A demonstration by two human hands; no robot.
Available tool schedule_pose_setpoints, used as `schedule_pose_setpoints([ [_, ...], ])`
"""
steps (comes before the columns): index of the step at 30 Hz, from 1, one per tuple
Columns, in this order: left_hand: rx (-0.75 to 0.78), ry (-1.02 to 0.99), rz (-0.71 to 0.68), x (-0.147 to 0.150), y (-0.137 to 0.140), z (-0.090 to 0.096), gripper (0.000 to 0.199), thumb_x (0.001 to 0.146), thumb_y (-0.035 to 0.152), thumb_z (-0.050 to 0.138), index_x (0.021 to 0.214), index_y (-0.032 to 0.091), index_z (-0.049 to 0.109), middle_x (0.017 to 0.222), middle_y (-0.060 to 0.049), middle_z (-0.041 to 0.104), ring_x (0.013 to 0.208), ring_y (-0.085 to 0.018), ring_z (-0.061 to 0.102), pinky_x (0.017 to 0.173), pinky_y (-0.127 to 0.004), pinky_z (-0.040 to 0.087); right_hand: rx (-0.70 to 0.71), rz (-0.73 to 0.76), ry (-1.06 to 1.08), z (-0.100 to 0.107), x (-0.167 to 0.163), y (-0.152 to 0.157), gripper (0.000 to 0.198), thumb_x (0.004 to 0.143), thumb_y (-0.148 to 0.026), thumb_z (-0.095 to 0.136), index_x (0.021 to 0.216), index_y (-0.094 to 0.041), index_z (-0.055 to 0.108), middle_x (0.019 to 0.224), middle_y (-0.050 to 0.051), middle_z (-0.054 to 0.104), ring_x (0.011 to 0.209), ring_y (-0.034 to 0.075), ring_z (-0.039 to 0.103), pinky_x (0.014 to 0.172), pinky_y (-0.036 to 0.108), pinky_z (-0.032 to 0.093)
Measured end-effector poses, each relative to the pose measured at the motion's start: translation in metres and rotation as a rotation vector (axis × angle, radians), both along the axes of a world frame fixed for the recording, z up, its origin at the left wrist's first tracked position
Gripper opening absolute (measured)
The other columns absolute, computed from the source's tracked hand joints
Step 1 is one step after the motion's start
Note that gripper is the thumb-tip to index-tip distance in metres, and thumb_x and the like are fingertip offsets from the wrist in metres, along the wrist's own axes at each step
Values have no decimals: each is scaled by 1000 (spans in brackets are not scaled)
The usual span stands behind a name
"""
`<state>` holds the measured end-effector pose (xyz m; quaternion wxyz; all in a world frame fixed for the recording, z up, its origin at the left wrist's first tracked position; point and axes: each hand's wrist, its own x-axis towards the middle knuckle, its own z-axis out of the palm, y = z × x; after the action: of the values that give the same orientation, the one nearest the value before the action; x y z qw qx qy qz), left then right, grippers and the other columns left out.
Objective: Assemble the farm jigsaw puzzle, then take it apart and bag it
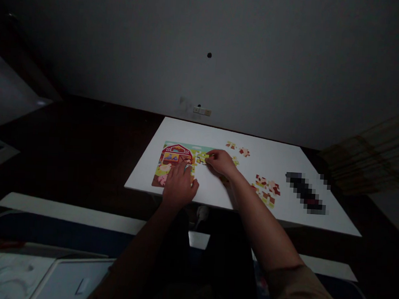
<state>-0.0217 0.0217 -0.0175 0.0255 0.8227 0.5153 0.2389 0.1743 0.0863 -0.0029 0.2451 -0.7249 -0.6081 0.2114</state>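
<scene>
A partly joined jigsaw puzzle point(168, 158) with a red barn and farm animals lies on the white table point(194, 132). My left hand point(180, 184) rests on its lower right part, fingers spread flat over the picture. At the puzzle's right edge my right hand point(221, 162) pinches a yellow-green puzzle piece point(203, 158) by its right side. That piece lies at or against the joined part; whether it is locked in I cannot tell. Some pieces beneath my right wrist are partly hidden.
Loose brown-and-white pieces point(267, 186) lie to the right, and a few more pieces point(244, 152) at the back. A blurred dark object point(305, 193) sits near the table's right end. Behind the table is a wall with a socket strip point(202, 111).
</scene>
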Motion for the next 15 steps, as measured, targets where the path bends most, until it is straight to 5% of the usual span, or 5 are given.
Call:
schedule_pose_setpoints([
  [15, -21, -18, -3, -1, 0, 1, 42, 84, 29, 49, 124, 16, 51, 140, -13, 45, 131, -30, 38, 112, -46, 26, 3, 112, -99, 6, -2, -3, 31, 82, -29, 58, 109, -21, 71, 88, 4, 73, 76, 19, 65, 69, 26, 45],
])
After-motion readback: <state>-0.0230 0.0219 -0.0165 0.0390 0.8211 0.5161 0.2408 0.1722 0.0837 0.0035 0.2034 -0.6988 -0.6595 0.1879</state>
